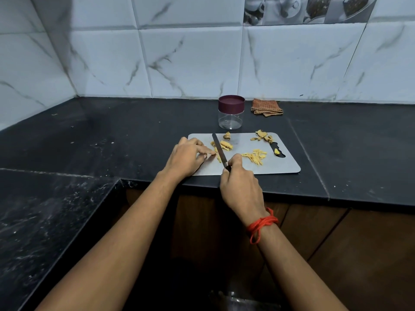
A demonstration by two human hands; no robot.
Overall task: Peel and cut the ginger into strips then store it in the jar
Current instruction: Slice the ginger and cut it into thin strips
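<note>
A grey cutting board [283, 164] lies on the black counter. My right hand [239, 185] grips the handle of a knife [219, 151], whose blade lies across pale yellow ginger slices [225, 145]. My left hand [188, 157] rests on the board's left end, fingertips pinching a ginger piece against the blade. A pile of cut ginger strips [256, 156] sits right of the knife. Peel scraps [263, 136] lie at the board's far right corner, and a small ginger chunk [227, 135] at its far edge. The clear jar [230, 118] with a maroon lid stands shut behind the board.
A folded brown checked cloth [266, 107] lies by the tiled wall, right of the jar. A small ginger bit [276, 151] sits at the board's handle hole. The counter turns an L-corner at the left, with wooden cabinets below.
</note>
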